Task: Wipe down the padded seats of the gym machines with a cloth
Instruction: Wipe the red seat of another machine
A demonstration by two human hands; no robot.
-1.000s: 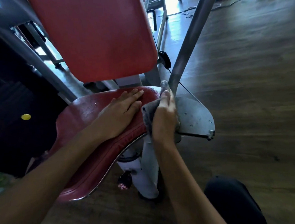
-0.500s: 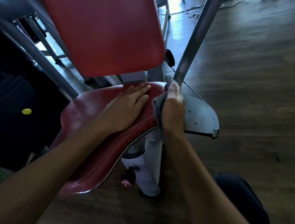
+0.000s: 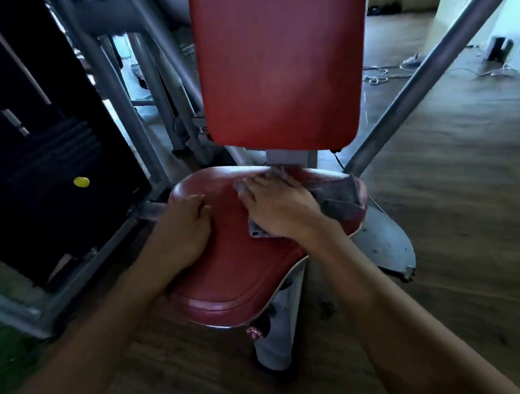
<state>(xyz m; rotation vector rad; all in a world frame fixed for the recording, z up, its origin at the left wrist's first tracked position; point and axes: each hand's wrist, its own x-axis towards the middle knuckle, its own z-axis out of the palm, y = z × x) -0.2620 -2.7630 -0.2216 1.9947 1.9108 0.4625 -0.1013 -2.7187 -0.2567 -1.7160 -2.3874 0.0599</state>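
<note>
Backrest (image 3: 279, 64) behind seat (image 3: 236, 270), grey bar (image 3: 428, 65) right

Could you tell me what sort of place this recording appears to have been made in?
Most likely a gym: a machine with a red padded seat and upright red backrest, a grey tubular steel frame, and what looks like a dark weight stack on a wood-look floor.

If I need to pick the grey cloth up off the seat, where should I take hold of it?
Probably the loose flap of the grey cloth spread toward the red seat's right edge. Come from the right and above, and pinch with the fingers. The right hand presses the rest flat, so only that end and a small corner near the wrist are free.
</note>
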